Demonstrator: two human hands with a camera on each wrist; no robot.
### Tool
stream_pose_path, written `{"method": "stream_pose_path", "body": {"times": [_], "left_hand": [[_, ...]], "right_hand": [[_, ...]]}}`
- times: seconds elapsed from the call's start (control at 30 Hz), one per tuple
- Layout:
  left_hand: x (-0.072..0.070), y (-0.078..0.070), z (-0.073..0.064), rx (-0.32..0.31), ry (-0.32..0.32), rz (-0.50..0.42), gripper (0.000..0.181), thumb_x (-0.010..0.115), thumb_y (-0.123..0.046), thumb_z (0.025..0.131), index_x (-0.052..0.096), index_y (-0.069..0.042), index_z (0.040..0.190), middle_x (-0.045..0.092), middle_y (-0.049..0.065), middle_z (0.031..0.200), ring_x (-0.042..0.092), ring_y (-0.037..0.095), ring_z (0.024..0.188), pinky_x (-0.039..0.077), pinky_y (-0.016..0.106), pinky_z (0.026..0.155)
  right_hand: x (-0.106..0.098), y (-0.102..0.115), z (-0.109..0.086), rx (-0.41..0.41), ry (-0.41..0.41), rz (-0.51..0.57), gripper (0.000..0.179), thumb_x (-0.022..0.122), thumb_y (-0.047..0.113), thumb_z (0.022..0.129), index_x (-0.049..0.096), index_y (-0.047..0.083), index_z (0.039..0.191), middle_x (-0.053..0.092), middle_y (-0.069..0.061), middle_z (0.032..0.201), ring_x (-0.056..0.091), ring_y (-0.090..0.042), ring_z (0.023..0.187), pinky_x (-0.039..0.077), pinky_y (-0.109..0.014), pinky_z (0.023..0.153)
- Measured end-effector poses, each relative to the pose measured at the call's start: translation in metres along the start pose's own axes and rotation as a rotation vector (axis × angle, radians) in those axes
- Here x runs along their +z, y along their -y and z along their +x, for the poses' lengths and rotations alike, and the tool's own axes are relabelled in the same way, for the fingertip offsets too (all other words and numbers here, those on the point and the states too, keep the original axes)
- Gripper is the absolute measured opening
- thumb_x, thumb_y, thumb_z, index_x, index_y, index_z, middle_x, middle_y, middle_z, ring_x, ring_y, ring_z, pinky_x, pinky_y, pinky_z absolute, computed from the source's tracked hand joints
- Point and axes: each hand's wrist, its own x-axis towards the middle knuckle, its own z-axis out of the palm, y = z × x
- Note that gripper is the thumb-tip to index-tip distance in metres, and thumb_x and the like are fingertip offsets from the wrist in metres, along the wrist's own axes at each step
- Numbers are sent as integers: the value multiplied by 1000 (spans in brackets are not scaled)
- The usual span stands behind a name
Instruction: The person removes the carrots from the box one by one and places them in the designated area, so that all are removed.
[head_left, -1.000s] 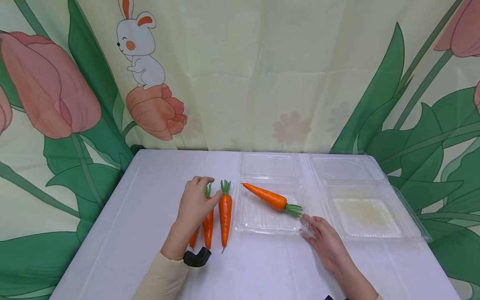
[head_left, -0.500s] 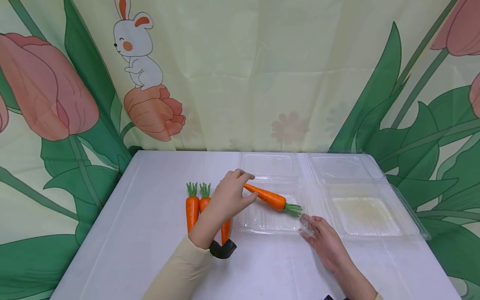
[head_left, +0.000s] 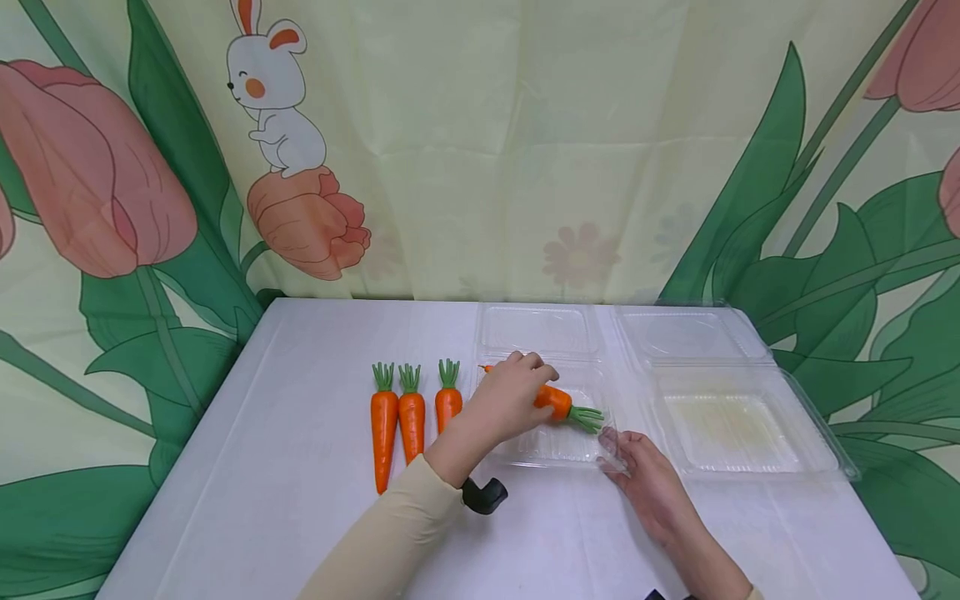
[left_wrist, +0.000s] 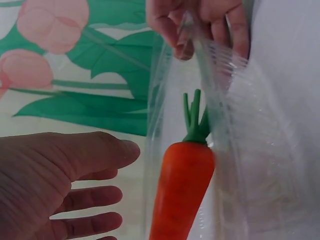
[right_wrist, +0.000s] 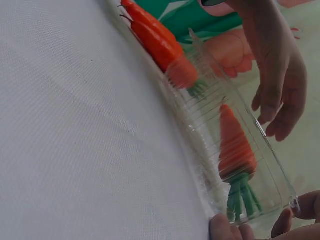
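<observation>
My left hand hovers over the left clear plastic clamshell container, fingers spread and relaxed. Under it lies an orange carrot with green stalks, slanting across the container, its middle hidden by the hand in the head view. A gap shows between these fingers and the carrot in the left wrist view. At the container's front right corner, my right hand pinches the plastic wall between thumb and fingers. Left of the container, several more carrots lie side by side, stalks pointing away; the forearm partly covers them.
A second open clamshell container stands to the right, its lid folded back. The left container's lid also lies back toward the curtain at the table's far edge.
My left hand has travelled right, from above the row of carrots to above the carrot in the container. My right hand stays at the container's corner.
</observation>
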Motion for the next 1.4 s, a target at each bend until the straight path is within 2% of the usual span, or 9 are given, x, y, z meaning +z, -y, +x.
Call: {"method": "stream_pose_path", "body": {"times": [0.2,0.33,0.47,0.63,0.77,0.9,1.1,1.4], "left_hand": [[13,-8,8,39,37,92,35,76,-36,93,71,-21,125,67,-2,116,58,19,102,51,29,82],[20,-9,12,44,66,133,33,75,-38,94,70,-23,124,65,-3,114,55,18,101,50,31,85],[24,-10,16,58,73,174,32,76,-37,94,70,-24,122,65,-4,113,55,17,101,50,32,88],[31,-12,18,93,80,230,30,74,-38,96,69,-25,122,64,-4,112,55,16,101,48,30,84],[39,-10,19,110,60,270,22,70,-32,99,69,-26,121,63,-4,110,55,16,99,45,28,81],[43,-8,19,128,32,300,23,67,-24,101,68,-30,123,62,-5,112,54,15,99,43,27,80],[50,-7,19,148,16,367,27,67,-25,101,67,-36,126,61,-6,114,55,15,102,42,28,81],[54,-5,19,155,-12,389,26,67,-25,100,66,-36,124,60,-5,112,54,15,99,40,28,80]], "right_hand": [[0,0,1,-4,9,-13,15,41,19,111,44,6,116,60,14,124,52,2,120,51,-27,100],[-1,0,1,-3,2,-6,15,40,20,111,44,6,116,61,15,122,53,3,120,52,-27,100],[-1,0,1,-8,-6,2,15,40,20,111,44,5,115,62,15,120,54,3,119,53,-27,99],[-2,-1,0,-15,6,-4,17,41,21,111,44,5,115,61,14,121,54,3,119,53,-28,98],[-1,0,1,0,-3,1,15,40,18,111,43,4,116,60,13,122,53,2,120,52,-28,99],[-1,0,2,2,-2,8,14,39,17,110,43,5,116,61,13,121,54,2,119,52,-27,100],[-2,0,1,3,5,9,14,40,18,111,44,6,116,62,14,120,54,2,120,52,-28,100],[-2,-1,1,-20,13,22,12,40,17,111,45,6,114,64,14,118,56,2,118,53,-28,99]]}}
